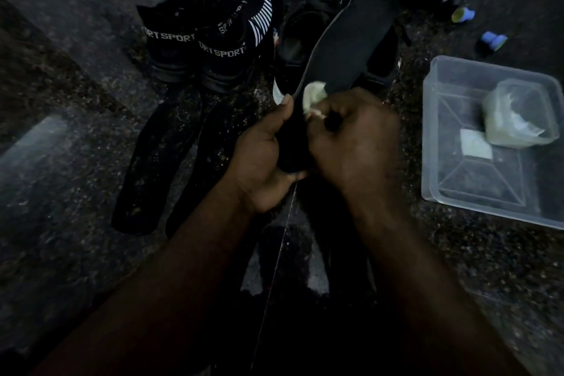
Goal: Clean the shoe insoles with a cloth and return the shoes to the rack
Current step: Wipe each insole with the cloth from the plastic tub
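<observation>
Gripping black insole [348,46] in left hand [262,159], pale cloth [314,94] in right hand [357,140]

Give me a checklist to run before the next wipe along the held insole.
1. Left hand grips the insole's near end: ok.
2. Right hand pinches the cloth against that insole: ok.
3. Insole surface wiped clean: cannot tell, too dim.
4. Two other insoles back inside shoes: not ok, lying on the floor.
5. SPORT shoes returned to rack: not ok, standing on the floor.
</observation>
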Action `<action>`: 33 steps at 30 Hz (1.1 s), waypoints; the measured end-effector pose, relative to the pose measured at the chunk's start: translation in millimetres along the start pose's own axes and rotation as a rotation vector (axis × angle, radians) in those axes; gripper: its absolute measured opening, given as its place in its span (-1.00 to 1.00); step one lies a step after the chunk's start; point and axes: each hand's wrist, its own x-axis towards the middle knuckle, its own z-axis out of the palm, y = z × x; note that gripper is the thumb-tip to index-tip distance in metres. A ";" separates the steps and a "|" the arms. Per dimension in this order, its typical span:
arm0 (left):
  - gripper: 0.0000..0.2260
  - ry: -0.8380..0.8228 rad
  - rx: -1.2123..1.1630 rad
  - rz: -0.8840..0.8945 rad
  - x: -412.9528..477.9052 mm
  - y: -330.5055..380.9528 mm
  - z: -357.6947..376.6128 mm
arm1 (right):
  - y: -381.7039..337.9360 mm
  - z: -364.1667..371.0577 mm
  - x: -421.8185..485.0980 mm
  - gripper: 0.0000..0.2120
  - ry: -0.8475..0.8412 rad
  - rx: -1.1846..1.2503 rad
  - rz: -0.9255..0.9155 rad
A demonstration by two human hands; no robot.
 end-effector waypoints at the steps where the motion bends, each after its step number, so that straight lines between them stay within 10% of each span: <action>1: -0.61 -0.008 -0.027 0.004 0.8 0.9 -0.6 | -5.1 3.1 -3.1 -0.89 -0.070 -0.001 0.009; 7: -0.41 -0.023 -0.122 -0.024 6.4 6.8 -16.3 | -19.1 -0.3 -9.8 -0.90 -0.509 0.032 -0.094; 20: -0.63 -0.044 -0.047 0.038 5.6 -8.3 -1.3 | -3.9 -11.7 6.9 -0.88 0.057 0.066 0.163; 33: -0.51 -0.178 -0.146 0.014 4.7 0.1 -3.0 | -14.2 -7.5 0.4 -0.93 -0.441 0.072 -0.034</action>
